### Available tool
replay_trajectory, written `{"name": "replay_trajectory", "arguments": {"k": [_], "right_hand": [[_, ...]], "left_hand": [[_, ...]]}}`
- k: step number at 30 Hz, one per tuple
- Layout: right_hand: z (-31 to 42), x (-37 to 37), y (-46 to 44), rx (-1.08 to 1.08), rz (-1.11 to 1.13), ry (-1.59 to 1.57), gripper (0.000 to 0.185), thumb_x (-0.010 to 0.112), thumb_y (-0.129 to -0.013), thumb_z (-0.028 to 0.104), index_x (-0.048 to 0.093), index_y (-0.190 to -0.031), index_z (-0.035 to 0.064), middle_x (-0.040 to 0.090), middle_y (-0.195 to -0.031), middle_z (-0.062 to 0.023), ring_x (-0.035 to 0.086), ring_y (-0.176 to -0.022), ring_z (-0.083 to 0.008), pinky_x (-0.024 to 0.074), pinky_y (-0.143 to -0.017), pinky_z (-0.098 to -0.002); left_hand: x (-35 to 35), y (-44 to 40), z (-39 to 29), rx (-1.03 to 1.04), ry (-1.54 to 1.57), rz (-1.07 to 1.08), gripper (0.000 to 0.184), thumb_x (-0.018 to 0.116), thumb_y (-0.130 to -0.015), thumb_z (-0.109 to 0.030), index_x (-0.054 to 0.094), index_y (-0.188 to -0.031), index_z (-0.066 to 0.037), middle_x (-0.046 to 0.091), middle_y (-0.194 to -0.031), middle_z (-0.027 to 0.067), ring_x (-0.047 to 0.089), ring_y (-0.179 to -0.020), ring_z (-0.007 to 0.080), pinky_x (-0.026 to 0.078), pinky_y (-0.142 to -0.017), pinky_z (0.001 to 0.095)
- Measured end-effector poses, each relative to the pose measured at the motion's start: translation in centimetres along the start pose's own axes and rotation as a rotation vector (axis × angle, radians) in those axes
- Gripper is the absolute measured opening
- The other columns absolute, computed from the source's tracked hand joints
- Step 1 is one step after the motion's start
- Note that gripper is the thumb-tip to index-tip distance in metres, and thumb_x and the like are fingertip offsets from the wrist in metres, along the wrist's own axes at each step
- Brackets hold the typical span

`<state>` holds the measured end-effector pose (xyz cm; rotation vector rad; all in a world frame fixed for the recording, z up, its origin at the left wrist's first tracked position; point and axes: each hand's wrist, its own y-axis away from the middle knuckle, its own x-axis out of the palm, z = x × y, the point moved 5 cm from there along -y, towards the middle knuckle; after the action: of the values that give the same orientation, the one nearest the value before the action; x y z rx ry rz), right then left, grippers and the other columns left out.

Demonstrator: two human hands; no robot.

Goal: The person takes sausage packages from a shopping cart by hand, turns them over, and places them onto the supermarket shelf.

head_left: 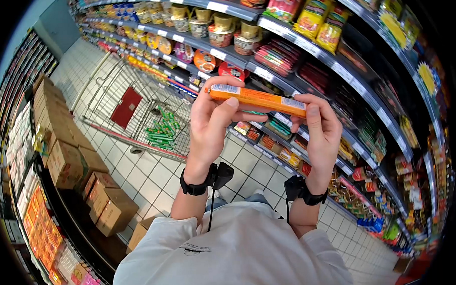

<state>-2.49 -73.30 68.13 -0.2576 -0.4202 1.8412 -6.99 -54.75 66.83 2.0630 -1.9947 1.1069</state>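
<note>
An orange-wrapped sausage (260, 98) is held up in front of me, slanting slightly down to the right. White printed patches show near both of its ends, and its left tip is gathered into a crimp. My left hand (207, 125) grips the left end, thumb on the front face and fingers behind. At the other end, my right hand (319, 129) pinches it between thumb and fingers. Both wrists wear black straps with small devices. Behind the sausage, the shelves hold packs of similar stick-shaped goods (278, 56).
A wire shopping cart (98, 97) stands ahead to the left with several green-wrapped sticks (163, 128) inside. Cardboard boxes (70, 163) are stacked along the left side. Shelves of cup noodles (219, 32) and packets (329, 28) line the right of the tiled aisle.
</note>
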Motion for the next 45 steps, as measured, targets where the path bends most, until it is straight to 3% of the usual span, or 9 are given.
{"name": "replay_trajectory", "arguments": {"k": [12, 14, 18, 22, 23, 27, 34, 39, 45], "right_hand": [[1.6, -17.5, 3.5, 0.036, -0.216, -0.048, 0.025, 0.068, -0.088, 0.005, 0.061, -0.110, -0.0041, 0.066, -0.092, -0.0072, 0.061, -0.076, -0.0086, 0.0500, -0.066, -0.0216], [1.9, -21.1, 4.6, 0.036, -0.283, -0.057, 0.023, 0.069, -0.087, 0.004, 0.062, -0.107, -0.0054, 0.066, -0.091, -0.0081, 0.061, -0.077, -0.0089, 0.0507, -0.066, -0.0220], [1.7, -27.8, 6.4, 0.029, -0.407, -0.061, 0.022, 0.069, -0.087, 0.005, 0.064, -0.106, -0.0058, 0.066, -0.090, -0.0087, 0.063, -0.077, -0.0103, 0.0512, -0.066, -0.0224], [1.2, -33.2, 7.3, 0.052, -0.578, -0.057, 0.022, 0.068, -0.088, 0.005, 0.065, -0.107, -0.0054, 0.067, -0.088, -0.0092, 0.063, -0.075, -0.0115, 0.0515, -0.065, -0.0233], [0.9, -34.1, 7.3, 0.053, -0.600, -0.066, 0.021, 0.067, -0.089, 0.005, 0.066, -0.107, -0.0048, 0.067, -0.088, -0.0093, 0.063, -0.074, -0.0118, 0.0520, -0.066, -0.0237], [0.2, -35.9, 6.4, 0.029, -0.623, -0.130, 0.022, 0.069, -0.088, 0.006, 0.064, -0.107, -0.0054, 0.067, -0.090, -0.0098, 0.064, -0.074, -0.0123, 0.0521, -0.066, -0.0236], [-2.3, -36.9, 3.0, 0.020, -0.715, -0.120, 0.026, 0.071, -0.086, 0.006, 0.061, -0.108, -0.0051, 0.068, -0.093, -0.0115, 0.065, -0.077, -0.0122, 0.0531, -0.067, -0.0225], [-3.1, -36.3, -1.6, -0.072, -0.798, -0.095, 0.030, 0.068, -0.088, 0.005, 0.060, -0.114, -0.0066, 0.068, -0.099, -0.0129, 0.066, -0.084, -0.0145, 0.0525, -0.062, -0.0242], [-3.5, -34.1, -9.6, -0.134, -0.809, 0.016, 0.035, 0.066, -0.089, 0.003, 0.058, -0.120, -0.0084, 0.066, -0.105, -0.0154, 0.066, -0.087, -0.0161, 0.0526, -0.059, -0.0247]], "left_hand": [[12.5, -2.7, 8.2, -0.049, -0.110, 0.044, 0.031, 0.037, -0.092, -0.010, 0.042, -0.120, 0.004, 0.061, -0.103, 0.0286, 0.068, -0.090, 0.0399, 0.061, -0.077, 0.0480], [15.9, -2.9, 10.9, -0.081, -0.045, 0.103, 0.030, 0.036, -0.094, -0.004, 0.036, -0.124, 0.001, 0.061, -0.103, 0.0281, 0.067, -0.093, 0.0395, 0.059, -0.082, 0.0491], [21.2, -2.8, 16.1, -0.103, -0.134, 0.112, 0.031, 0.037, -0.100, -0.008, 0.025, -0.129, -0.004, 0.060, -0.103, 0.0303, 0.068, -0.092, 0.0372, 0.059, -0.078, 0.0453], [25.3, -3.3, 18.9, -0.036, -0.255, 0.074, 0.037, 0.047, -0.098, -0.003, 0.025, -0.127, -0.006, 0.062, -0.101, 0.0206, 0.069, -0.083, 0.0309, 0.059, -0.076, 0.0420], [26.0, -3.3, 19.2, 0.020, -0.351, 0.027, 0.036, 0.054, -0.096, -0.005, 0.034, -0.126, -0.003, 0.064, -0.100, 0.0158, 0.069, -0.078, 0.0252, 0.058, -0.074, 0.0359], [25.7, -4.4, 19.7, 0.064, -0.545, -0.033, 0.030, 0.060, -0.094, -0.008, 0.052, -0.121, 0.002, 0.067, -0.089, 0.0116, 0.068, -0.077, 0.0189, 0.052, -0.071, 0.0261], [24.8, -8.6, 21.5, 0.189, -0.369, -0.083, 0.026, 0.058, -0.093, -0.002, 0.052, -0.117, 0.006, 0.065, -0.101, 0.0147, 0.067, -0.085, 0.0186, 0.060, -0.075, 0.0317], [22.6, -14.1, 23.9, 0.125, -0.270, -0.013, 0.020, 0.059, -0.093, -0.001, 0.057, -0.111, 0.007, 0.067, -0.102, 0.0177, 0.068, -0.094, 0.0226, 0.060, -0.075, 0.0321], [19.3, -22.8, 24.6, 0.108, -0.143, 0.095, 0.031, 0.055, -0.094, 0.000, 0.049, -0.123, 0.009, 0.060, -0.117, 0.0218, 0.065, -0.104, 0.0274, 0.059, -0.081, 0.0345]]}}
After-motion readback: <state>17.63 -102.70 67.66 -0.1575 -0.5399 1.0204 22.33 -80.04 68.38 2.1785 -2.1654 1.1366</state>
